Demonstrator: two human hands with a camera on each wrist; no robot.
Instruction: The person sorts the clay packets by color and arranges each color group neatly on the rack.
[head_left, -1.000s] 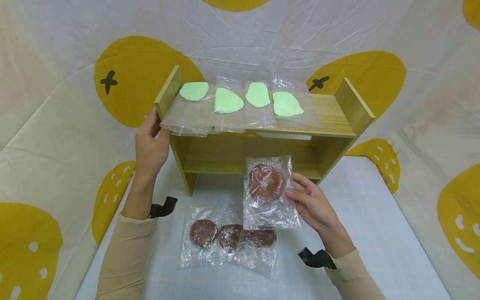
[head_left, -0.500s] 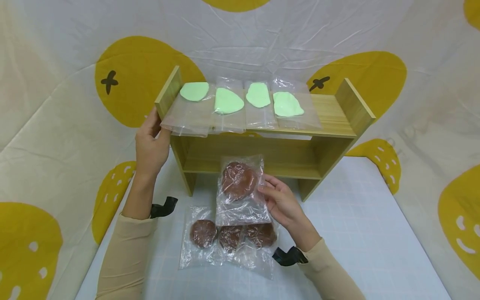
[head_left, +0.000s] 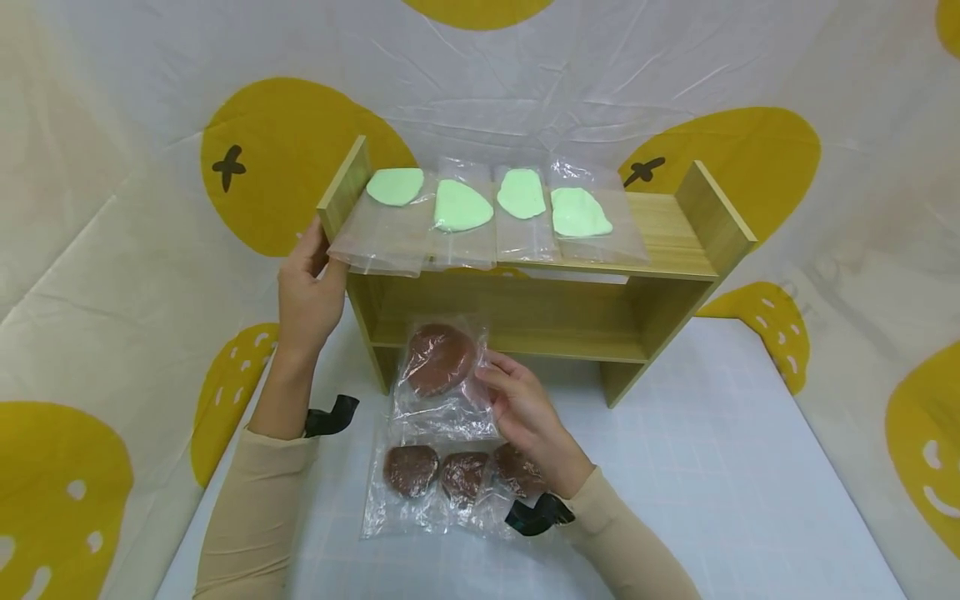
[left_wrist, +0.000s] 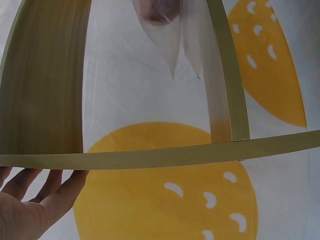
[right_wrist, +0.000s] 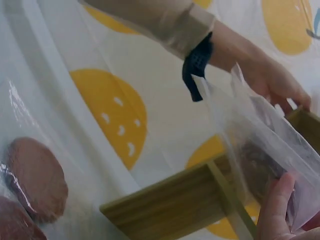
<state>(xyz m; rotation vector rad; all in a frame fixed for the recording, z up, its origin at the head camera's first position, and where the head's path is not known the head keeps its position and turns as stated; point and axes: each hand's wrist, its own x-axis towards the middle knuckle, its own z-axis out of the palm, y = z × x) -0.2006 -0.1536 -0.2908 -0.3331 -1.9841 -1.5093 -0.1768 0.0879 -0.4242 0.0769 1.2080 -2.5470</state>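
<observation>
The bagged brown disc could sag and catch on the shelf.
The right hand pinches it, in front of the shelf, by one edge only; the left hand touches the shelf's side, grip unclear.

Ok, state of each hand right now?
Left hand: touching the wooden shelf; whether it grips cannot be told.
Right hand: closed, holding a clear bag with a brown disc inside.

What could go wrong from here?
1. The right hand holds the bagged brown disc by one side edge, so it might swing or slip.
2. The leftmost bagged green piece has its bag poking past the front edge of the wooden shelf, close to the left hand; a nudge could shift it.
</observation>
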